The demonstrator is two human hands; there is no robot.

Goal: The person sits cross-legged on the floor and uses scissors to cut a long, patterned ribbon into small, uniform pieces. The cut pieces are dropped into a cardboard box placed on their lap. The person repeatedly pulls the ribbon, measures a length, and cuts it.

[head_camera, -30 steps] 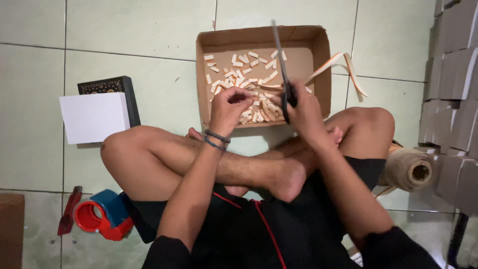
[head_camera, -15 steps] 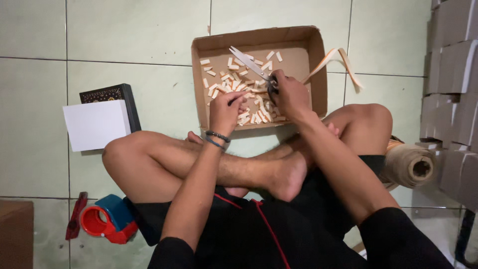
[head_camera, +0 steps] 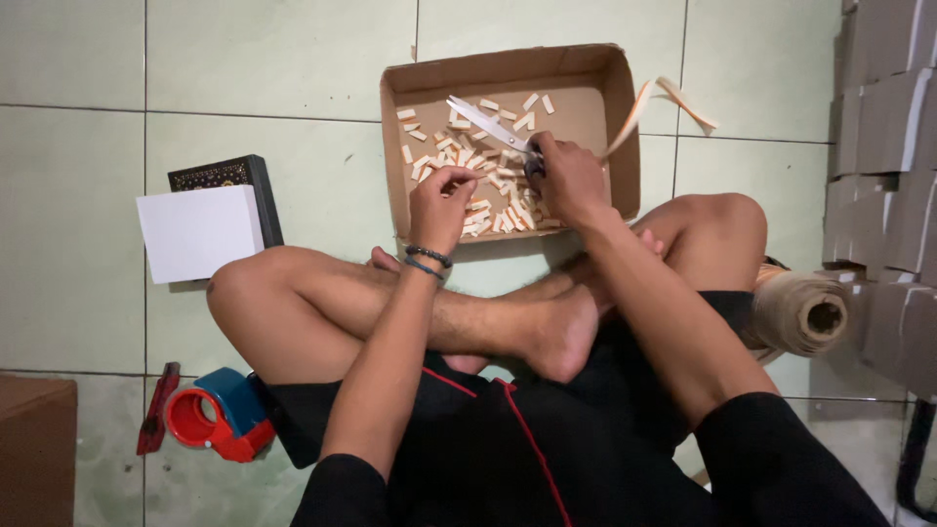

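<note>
Scissors [head_camera: 488, 124] lowered flatter into box [head_camera: 508, 73], right hand [head_camera: 569, 181] gripping

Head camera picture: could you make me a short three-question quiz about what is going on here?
1. True or false: the right hand holds the scissors over the cardboard box.
2. What lies scattered in the box? A) coins B) small pale cut pieces C) screws
3. Fill in: the left hand wears dark ___ at the wrist.

Key
1. True.
2. B.
3. Bracelets.
</note>
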